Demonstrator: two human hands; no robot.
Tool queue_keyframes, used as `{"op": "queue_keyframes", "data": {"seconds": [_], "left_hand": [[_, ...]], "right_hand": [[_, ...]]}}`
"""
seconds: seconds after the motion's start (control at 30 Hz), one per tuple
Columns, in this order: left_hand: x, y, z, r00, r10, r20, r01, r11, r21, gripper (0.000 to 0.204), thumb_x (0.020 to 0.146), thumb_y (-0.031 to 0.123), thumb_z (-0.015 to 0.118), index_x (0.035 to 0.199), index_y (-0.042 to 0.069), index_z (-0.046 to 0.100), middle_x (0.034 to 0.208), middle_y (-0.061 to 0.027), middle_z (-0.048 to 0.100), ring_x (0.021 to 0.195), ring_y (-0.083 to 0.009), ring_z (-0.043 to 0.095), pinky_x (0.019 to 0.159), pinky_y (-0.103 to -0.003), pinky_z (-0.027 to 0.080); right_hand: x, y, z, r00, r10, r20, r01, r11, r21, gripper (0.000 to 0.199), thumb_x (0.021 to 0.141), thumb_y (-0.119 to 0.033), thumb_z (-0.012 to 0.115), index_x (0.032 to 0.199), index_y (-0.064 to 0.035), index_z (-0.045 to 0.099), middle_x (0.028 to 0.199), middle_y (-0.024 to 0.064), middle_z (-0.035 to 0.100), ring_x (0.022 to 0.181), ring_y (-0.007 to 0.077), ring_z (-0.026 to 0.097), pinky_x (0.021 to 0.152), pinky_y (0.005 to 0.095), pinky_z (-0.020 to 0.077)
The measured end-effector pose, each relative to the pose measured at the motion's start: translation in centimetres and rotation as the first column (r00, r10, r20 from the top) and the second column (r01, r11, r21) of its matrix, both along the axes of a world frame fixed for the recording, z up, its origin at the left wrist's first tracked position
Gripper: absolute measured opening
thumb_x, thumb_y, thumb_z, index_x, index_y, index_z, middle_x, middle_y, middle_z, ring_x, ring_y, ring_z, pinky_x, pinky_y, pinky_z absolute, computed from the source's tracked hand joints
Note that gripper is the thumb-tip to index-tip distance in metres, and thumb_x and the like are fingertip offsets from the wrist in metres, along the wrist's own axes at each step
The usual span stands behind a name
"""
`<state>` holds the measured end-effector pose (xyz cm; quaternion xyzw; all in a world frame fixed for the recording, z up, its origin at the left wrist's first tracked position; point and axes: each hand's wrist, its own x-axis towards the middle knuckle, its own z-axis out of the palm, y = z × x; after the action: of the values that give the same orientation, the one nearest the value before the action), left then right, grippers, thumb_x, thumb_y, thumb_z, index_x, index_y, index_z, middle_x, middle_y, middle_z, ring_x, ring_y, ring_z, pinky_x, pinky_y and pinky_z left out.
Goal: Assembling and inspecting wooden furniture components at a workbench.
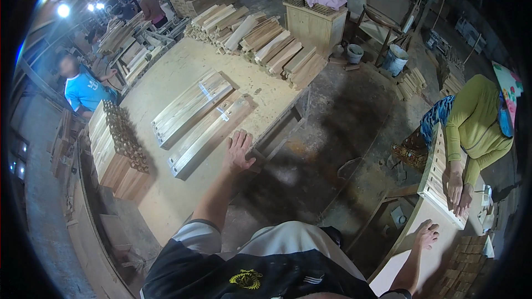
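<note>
My left hand (240,149) lies on the right edge of a large pale worktable (221,61), its fingers spread and nothing in them. Just beside it is a long narrow wooden piece (208,135) with a metallic-looking side and a small light clip-like part near its far end. Parallel to that, farther left, lies a wider set of wooden boards (191,111) with a light strip across it. My right hand (426,235) rests on a pale bench (415,260) at the right, fingers loosely apart and holding nothing, close to a slotted wooden board (438,174).
A co-worker in green (479,116) has both hands on the slotted board. Stacked wood strips (116,149) stand at the table's left edge; more strips (255,36) line its far end. Buckets (394,60) and a wooden cabinet (316,25) stand beyond. A person in blue (88,86) is at left.
</note>
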<state>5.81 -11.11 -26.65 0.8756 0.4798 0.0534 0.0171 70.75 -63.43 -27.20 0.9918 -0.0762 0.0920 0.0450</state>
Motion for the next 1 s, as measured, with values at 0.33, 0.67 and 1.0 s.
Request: {"op": "queue_keyframes", "data": {"seconds": [0.33, 0.67, 1.0], "left_hand": [[0.05, 0.0, 0.21, 1.0, -0.004, 0.002, 0.004, 1.0, -0.025, 0.095, 0.074, 0.039, 0.079, 0.152, 0.009, 0.033, 0.158, -0.0177, 0.028, 0.148, -0.0365, 0.024, 0.117, -0.058, 0.022], [0.19, 0.02, 0.45, 1.0, -0.013, 0.013, 0.013, 1.0, -0.026, 0.094, 0.074, 0.039, 0.078, 0.151, 0.009, 0.033, 0.157, -0.0179, 0.029, 0.147, -0.0367, 0.025, 0.117, -0.058, 0.022], [-0.2, 0.14, -0.19, 1.0, -0.002, 0.022, 0.002, 0.999, -0.032, 0.099, 0.072, 0.039, 0.08, 0.153, 0.011, 0.032, 0.159, -0.0172, 0.028, 0.149, -0.0373, 0.022, 0.118, -0.058, 0.02]], "right_hand": [[-0.43, -0.01, 0.61, 1.0, 0.02, -0.02, -0.02, 1.0, 0.0, 0.071, 0.094, -0.075, 0.03, 0.147, -0.0288, 0.04, 0.139, 0.0152, 0.047, 0.132, 0.0344, 0.044, 0.094, 0.0714, 0.0377], [-0.51, 0.02, 0.6, 0.999, 0.03, -0.015, -0.03, 0.999, 0.027, 0.069, 0.094, -0.074, 0.031, 0.144, -0.0268, 0.041, 0.139, 0.0158, 0.047, 0.132, 0.0349, 0.043, 0.095, 0.0721, 0.0363], [-0.36, 0.09, 0.43, 1.0, 0.023, -0.021, -0.022, 1.0, 0.02, 0.069, 0.095, -0.073, 0.031, 0.145, -0.0274, 0.04, 0.141, 0.0149, 0.047, 0.134, 0.0339, 0.042, 0.095, 0.072, 0.036]]}}
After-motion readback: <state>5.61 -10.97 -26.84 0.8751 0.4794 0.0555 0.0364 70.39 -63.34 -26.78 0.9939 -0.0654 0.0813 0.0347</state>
